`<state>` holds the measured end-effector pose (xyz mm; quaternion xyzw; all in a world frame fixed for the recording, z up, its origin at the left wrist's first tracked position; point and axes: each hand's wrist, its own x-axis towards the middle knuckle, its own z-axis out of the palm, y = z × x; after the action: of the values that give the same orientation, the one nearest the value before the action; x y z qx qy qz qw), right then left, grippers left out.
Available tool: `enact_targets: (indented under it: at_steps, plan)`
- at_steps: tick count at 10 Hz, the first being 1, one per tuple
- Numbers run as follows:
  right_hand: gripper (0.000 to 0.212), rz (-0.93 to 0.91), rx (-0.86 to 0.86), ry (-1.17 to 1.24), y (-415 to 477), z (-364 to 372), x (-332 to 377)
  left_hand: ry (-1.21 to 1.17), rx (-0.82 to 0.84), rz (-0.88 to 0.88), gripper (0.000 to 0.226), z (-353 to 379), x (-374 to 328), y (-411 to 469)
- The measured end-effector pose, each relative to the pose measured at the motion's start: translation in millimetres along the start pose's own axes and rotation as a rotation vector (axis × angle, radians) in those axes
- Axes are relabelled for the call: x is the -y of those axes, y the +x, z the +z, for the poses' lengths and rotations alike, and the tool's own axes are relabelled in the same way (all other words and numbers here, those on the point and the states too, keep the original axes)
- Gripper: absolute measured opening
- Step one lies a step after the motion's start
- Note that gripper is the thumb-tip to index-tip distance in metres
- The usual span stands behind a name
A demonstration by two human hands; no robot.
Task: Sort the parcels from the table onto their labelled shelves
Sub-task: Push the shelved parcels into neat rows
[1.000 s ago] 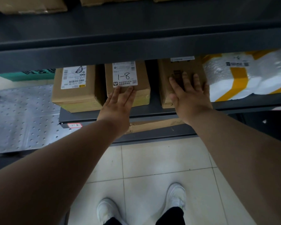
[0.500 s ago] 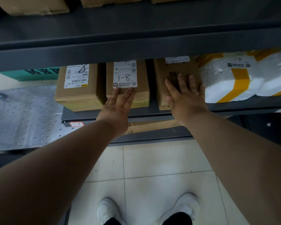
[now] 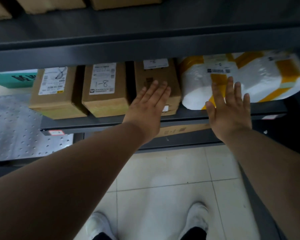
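The left hand (image 3: 149, 108) lies flat, fingers straight and close together, on the top face of the plain brown cardboard box (image 3: 157, 75), third in the row on the dark grey metal shelf (image 3: 93, 121). It grips nothing. The right hand (image 3: 229, 110) is fully extended with fingers spread over the near end of the white plastic-wrapped parcel with yellow tape bands (image 3: 260, 78). Motion blur prevents confirming contact. Further left stand the brown cardboard box labelled "1-8" (image 3: 104, 99) and another labelled brown carton (image 3: 54, 99), side by side.
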<state>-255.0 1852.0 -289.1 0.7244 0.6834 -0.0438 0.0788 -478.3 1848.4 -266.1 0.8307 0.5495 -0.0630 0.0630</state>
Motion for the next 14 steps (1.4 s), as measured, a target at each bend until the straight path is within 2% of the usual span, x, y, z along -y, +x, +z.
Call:
enact_targets:
  at_steps: [2, 3, 4, 5, 7, 8, 9, 11, 14]
  plan:
    - [0.055, 0.0, 0.039, 0.021, 21.8, -1.5, -56.8, 0.011, 0.019, 0.03, 0.082, 4.1, -67.3, 34.5]
    - [0.055, -0.044, 0.091, 0.085, 35.0, 1.9, -73.8, 0.01, 0.051, -0.007, 0.085, 8.8, -90.9, 48.9]
    - [0.054, -0.084, 0.191, 0.254, 39.9, 6.7, -81.9, 0.033, 0.063, -0.037, 0.084, 12.1, -107.7, 60.4]
    - [0.054, -0.16, 0.135, 0.246, 41.8, 13.1, -86.0, 0.042, 0.071, -0.065, 0.084, 17.2, -119.3, 68.9]
    - [0.058, -0.024, -0.09, 0.056, 64.8, 9.6, -142.8, 0.028, 0.079, -0.083, 0.085, 19.2, -140.0, 88.7]
    - [0.06, 0.003, -0.032, 0.017, 83.4, 11.3, -168.0, 0.012, 0.065, -0.101, 0.086, 20.8, -149.4, 100.5]
    - [0.059, 0.007, 0.093, 0.091, 98.5, 15.4, -181.6, -0.004, 0.059, -0.118, 0.085, 25.5, -154.4, 107.9]
    - [0.058, 0.044, 0.085, 0.118, 103.9, 19.8, -194.8, 0.001, 0.052, -0.131, 0.083, 29.3, -157.2, 107.5]
    - [0.058, 0.001, 0.093, 0.076, 108.4, 23.3, -209.9, -0.012, 0.079, -0.135, 0.084, 27.1, -158.4, 114.8]
